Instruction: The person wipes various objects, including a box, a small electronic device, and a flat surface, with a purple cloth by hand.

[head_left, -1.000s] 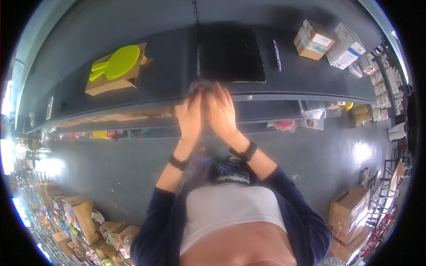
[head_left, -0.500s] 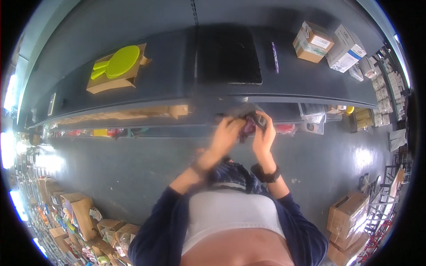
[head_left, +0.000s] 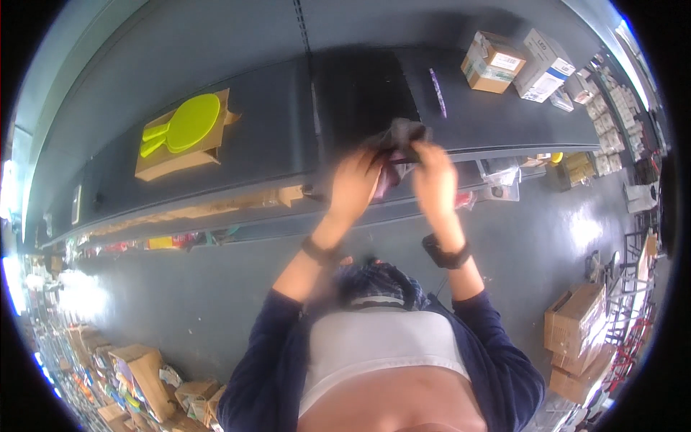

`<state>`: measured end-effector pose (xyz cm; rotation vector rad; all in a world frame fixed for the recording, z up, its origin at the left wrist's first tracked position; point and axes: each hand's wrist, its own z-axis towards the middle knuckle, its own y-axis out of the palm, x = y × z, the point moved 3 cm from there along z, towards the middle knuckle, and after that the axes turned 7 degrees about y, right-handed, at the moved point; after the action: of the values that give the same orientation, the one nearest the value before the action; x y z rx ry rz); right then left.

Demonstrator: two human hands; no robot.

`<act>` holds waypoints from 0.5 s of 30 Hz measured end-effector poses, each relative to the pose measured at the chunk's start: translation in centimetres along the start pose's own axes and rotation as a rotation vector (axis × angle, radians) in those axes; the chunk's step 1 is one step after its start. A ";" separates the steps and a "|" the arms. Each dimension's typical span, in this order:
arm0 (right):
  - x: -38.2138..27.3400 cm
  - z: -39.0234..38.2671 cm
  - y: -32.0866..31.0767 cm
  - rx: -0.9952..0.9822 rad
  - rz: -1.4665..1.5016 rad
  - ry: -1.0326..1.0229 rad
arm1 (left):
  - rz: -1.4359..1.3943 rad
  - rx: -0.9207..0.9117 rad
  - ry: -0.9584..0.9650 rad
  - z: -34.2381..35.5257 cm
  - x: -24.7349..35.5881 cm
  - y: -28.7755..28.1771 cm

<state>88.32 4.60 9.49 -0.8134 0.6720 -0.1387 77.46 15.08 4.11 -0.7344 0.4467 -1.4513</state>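
A bundle of dark grey and purple material [head_left: 404, 133], blurred and hard to name, is held between my two hands over the front edge of the shelf. My left hand [head_left: 354, 183] grips it from the left, its fingers curled. On the right, my right hand [head_left: 435, 180] closes on it, smeared by motion. Just behind them lies a flat black board [head_left: 360, 83] on the dark shelf [head_left: 266, 122], and beside that a thin purple patterned strip [head_left: 438, 93].
Yellow-green paddles [head_left: 188, 122] lie on cardboard [head_left: 158, 167] to the left. A brown box [head_left: 491, 65] and a white box [head_left: 541, 68] stand at the right. A lower shelf [head_left: 252, 198] holds cardboard. Cartons [head_left: 572, 317] are stacked behind me at the right.
Both hands moved right and down, then back up toward the upper shelf with the bundle. My hands are farther apart than a second ago, showing more of the bundle.
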 end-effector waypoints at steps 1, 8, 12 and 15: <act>-0.7 -0.6 2.2 -0.035 -0.086 -0.090 | 0.054 -0.023 0.001 -0.6 0.0 0.5; -4.1 -2.7 7.3 -0.069 -0.062 -0.129 | 0.053 -0.065 -0.035 -3.3 -3.6 -2.7; -3.4 -2.6 7.2 -0.086 -0.023 -0.089 | -0.022 -0.115 -0.072 -2.0 -3.0 -2.8; -0.8 -2.1 4.4 -0.073 -0.093 0.005 | -0.007 -0.229 -0.009 0.0 -1.7 -0.1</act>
<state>85.84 6.58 5.72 -0.9147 0.6472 -0.2013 77.17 16.74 3.90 -0.9255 0.6103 -1.4170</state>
